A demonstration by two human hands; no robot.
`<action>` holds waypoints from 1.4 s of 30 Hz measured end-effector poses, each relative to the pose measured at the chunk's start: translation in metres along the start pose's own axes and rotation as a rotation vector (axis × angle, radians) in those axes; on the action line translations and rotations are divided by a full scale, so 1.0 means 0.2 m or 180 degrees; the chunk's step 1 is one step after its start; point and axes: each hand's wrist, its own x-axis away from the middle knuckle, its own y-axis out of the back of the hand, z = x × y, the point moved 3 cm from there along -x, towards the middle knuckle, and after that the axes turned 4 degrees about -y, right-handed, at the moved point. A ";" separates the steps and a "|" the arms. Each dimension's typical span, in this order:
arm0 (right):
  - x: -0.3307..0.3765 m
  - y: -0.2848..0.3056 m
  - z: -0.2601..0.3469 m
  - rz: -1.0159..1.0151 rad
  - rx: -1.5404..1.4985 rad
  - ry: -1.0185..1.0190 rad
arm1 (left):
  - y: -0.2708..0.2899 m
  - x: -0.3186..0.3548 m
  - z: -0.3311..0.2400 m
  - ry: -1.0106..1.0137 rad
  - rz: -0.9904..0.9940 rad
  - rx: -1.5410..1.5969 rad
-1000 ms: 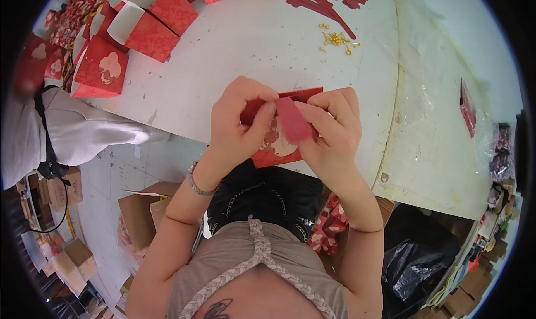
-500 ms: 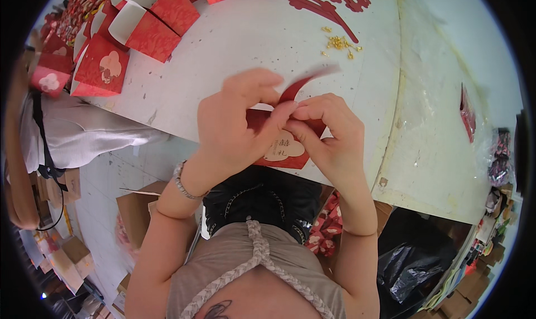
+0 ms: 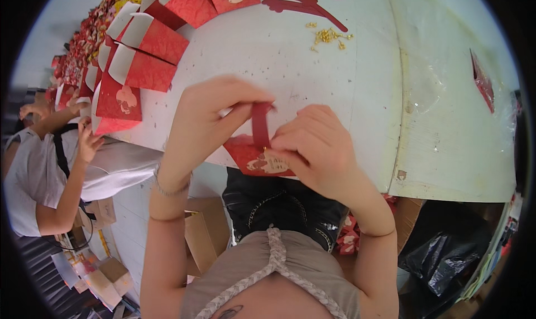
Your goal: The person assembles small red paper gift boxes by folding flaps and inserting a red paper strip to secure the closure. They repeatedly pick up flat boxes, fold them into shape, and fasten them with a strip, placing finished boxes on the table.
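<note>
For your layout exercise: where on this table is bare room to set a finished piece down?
Bare white tabletop lies between the folded red boxes and gold bits, above the left hand and right hand folding the red card. The left edge is crowded.

**Red paper packaging on the white table**

A flat red paper envelope [image 3: 258,158] with a pale motif lies at the near table edge, centre, its red flap standing upright. Far left, open red paper boxes [image 3: 146,55] with white insides stand in a curved row, some bearing a pale motif. Brown cardboard boxes [image 3: 202,236] sit on the floor, near left. A red packet [image 3: 483,83] lies under clear plastic, far right.
</note>
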 end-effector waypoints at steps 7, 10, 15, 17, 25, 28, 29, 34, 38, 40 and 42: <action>0.04 -0.03 -0.02 -0.0294 -0.0014 0.0143 | -0.05 0.17 -0.01 0.0897 -0.0648 0.1186; 0.03 -0.02 -0.02 -0.0273 -0.0022 0.0103 | -0.06 0.16 -0.03 0.0802 -0.0625 0.1165; 0.02 -0.02 -0.02 -0.0283 -0.0023 0.0017 | -0.07 0.17 -0.01 0.0343 -0.0596 0.1289; 0.02 -0.02 -0.03 -0.0270 -0.0030 -0.0008 | -0.07 0.19 0.00 0.0116 -0.0568 0.1354; 0.03 -0.03 -0.02 -0.0101 -0.0045 -0.0210 | -0.10 0.24 0.05 -0.0620 -0.0575 0.1107; 0.04 -0.03 -0.02 -0.0219 0.0023 0.0046 | -0.12 0.21 0.05 0.0162 -0.0692 0.1517; 0.04 -0.04 -0.03 -0.0280 -0.0004 0.0127 | -0.13 0.20 0.05 0.0029 -0.0530 0.1458; 0.06 -0.05 -0.04 -0.0382 -0.0044 0.0290 | -0.13 0.19 0.09 -0.0211 -0.0216 0.1496; 0.07 -0.06 -0.04 -0.0462 -0.0048 0.0327 | -0.14 0.19 0.10 -0.0404 -0.0134 0.1442; 0.07 -0.06 -0.04 -0.0427 -0.0074 0.0323 | -0.13 0.17 0.09 -0.0522 -0.0102 0.1412; 0.07 -0.06 -0.05 -0.0344 -0.0125 0.0300 | -0.12 0.14 0.08 -0.0594 0.0096 0.1261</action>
